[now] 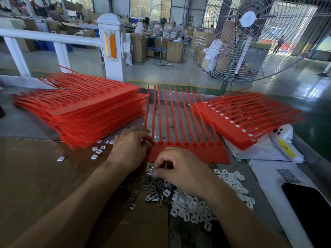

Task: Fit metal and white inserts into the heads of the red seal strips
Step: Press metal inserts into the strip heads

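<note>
A sheet of red seal strips [193,151] lies flat before me, its row of heads nearest and its tails pointing away. My left hand [130,147] rests on the sheet's left end, fingertips curled at the leftmost head. My right hand [180,169] hovers at the sheet's near edge, thumb and fingers pinching a small insert from the pile. The pile of metal and white inserts [189,203] spreads under and behind my right hand. Two loose inserts [157,136] lie between the tails.
A tall stack of red strip sheets [80,108] stands at the left, another stack with white inserts fitted [247,120] at the right. Scattered inserts [97,151] lie on brown cardboard [35,176]. A white device [284,140] and a dark phone [309,212] lie far right.
</note>
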`<action>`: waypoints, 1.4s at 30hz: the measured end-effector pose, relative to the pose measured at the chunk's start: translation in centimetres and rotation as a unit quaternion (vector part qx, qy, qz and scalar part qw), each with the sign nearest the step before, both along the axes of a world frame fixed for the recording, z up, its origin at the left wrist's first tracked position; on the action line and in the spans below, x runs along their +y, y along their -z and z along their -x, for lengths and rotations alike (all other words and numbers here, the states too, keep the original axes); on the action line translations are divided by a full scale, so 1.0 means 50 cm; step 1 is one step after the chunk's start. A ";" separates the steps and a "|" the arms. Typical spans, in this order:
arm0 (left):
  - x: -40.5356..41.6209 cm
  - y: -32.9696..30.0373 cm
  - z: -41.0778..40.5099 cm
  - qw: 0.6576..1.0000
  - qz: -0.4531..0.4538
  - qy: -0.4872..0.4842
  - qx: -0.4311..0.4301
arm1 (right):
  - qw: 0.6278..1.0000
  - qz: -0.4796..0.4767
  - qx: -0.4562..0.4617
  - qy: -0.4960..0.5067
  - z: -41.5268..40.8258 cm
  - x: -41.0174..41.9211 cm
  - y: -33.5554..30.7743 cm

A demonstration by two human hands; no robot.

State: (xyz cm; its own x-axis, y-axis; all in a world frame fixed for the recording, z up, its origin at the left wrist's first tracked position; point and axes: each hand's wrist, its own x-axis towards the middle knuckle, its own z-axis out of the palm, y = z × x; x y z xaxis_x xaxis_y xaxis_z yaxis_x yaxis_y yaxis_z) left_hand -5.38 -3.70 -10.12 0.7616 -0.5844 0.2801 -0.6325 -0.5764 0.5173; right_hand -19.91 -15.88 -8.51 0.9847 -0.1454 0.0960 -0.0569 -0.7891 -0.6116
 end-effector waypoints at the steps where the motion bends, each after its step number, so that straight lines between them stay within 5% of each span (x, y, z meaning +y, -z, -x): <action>1: 0.000 0.000 0.000 1.000 -0.007 0.000 0.000 | 1.000 -0.007 -0.004 0.000 0.000 0.000 0.001; 16: 0.007 -0.010 0.005 0.999 -0.034 0.005 -0.001 | 0.986 -0.141 -0.078 0.037 -0.001 -0.004 0.006; 29: 0.015 -0.011 0.011 1.000 -0.024 -0.005 -0.009 | 0.988 -0.135 -0.071 0.019 0.000 0.002 0.003; 37: 0.012 -0.022 0.023 0.992 0.114 0.055 -0.001 | 0.967 -0.230 -0.087 0.073 0.000 -0.010 0.004; 42: 0.010 -0.034 0.041 0.974 0.175 0.137 0.043 | 0.915 -0.371 -0.112 0.114 -0.004 -0.023 0.001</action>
